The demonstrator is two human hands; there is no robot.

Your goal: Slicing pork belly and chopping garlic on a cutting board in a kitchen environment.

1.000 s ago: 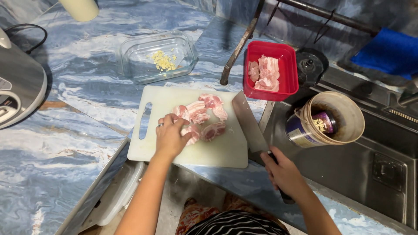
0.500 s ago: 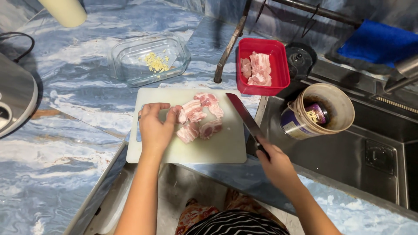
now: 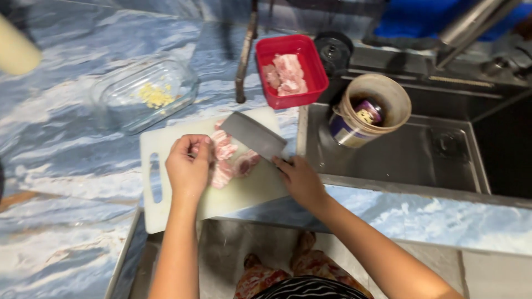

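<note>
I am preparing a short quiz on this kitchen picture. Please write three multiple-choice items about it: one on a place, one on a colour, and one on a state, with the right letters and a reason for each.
1. Where does the glass dish stand?
A. in the sink
B. on the counter beyond the cutting board
C. on the cutting board

2. What colour is the tray that holds pieces of meat?
A. red
B. green
C. white

3. What is the right hand doing?
A. resting empty on the counter
B. holding a cup
C. gripping the cleaver

Answers:
1. B, because the dish sits on the blue marbled counter, past the far edge of the cutting board.
2. A, because the tray's rim and walls are bright red.
3. C, because its fingers close on the handle of the cleaver, whose blade is over the meat that the left hand steadies.
</note>
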